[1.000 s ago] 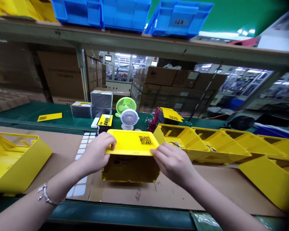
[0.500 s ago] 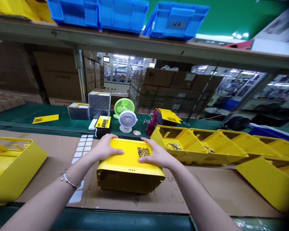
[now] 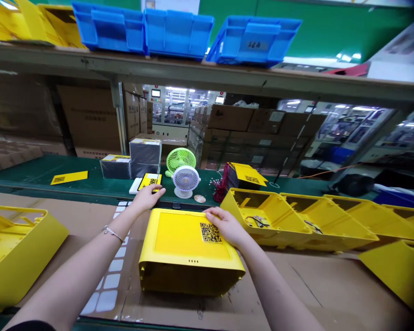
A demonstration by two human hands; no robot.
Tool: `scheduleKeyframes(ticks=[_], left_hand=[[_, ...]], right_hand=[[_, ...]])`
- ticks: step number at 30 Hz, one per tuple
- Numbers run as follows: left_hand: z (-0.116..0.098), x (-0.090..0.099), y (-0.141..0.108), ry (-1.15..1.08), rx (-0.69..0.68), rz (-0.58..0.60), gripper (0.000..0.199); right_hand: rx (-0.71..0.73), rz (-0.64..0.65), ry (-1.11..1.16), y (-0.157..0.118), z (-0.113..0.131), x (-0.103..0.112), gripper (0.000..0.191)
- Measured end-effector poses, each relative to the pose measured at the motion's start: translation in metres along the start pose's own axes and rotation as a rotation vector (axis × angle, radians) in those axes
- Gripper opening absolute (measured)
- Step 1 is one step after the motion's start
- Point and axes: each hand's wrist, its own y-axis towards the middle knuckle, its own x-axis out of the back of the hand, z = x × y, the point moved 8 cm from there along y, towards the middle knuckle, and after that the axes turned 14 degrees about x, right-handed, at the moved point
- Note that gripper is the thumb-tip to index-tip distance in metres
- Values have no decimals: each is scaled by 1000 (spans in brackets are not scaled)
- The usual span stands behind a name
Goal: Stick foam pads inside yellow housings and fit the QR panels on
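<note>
A yellow plastic housing (image 3: 189,239) sits on the cardboard in front of me, its dark hollow side facing me. On its top is a panel with a printed QR code (image 3: 211,232). My right hand (image 3: 229,225) grips its back right corner, fingers bent over the top edge beside the code. My left hand (image 3: 147,198) is off the housing, at the front of a stack of yellow and black printed cards (image 3: 153,178). Its fingers are stretched out and apart from the thumb; whether they touch the stack I cannot tell.
Yellow housings (image 3: 262,220) stand in a row at right, wires inside some; another housing (image 3: 24,257) is at left. Behind are a white fan (image 3: 185,180), a green fan (image 3: 180,158), wrapped boxes (image 3: 145,156) and red wires (image 3: 222,186). Blue bins (image 3: 179,34) sit on the shelf above.
My left hand has let go of the housing and moved up and back to the card stack. My right hand stays at the housing's right side, its thumb no longer across the code.
</note>
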Motion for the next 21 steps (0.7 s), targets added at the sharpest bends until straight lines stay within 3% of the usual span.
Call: scheduleKeyframes(ticks=[5,7,10,13,17,19,21], left_hand=[[48,-4,10,69,41,-142,80],[61,-7,2,60,25,-171,73],[71,0,-12,-7,-4,-235,43],[73,21,-21,-124,19,-319,17],[67,66,-34,-371,77,-522,5],[59,86,-43,-539,100,-606,15],[46,99,-53,-710,95,-615,26]], right_hand=[[-3,2,-1,-3,-3,2,39],[0,25,-12,-4,0,1,40],[-23,58,-9,-5,3,-1,39],[-42,68,27,-5,3,-1,39],[-30,59,73,-4,2,-3,37],[-27,43,63,-4,1,-2,37],[-21,28,36,-3,1,-1,37]])
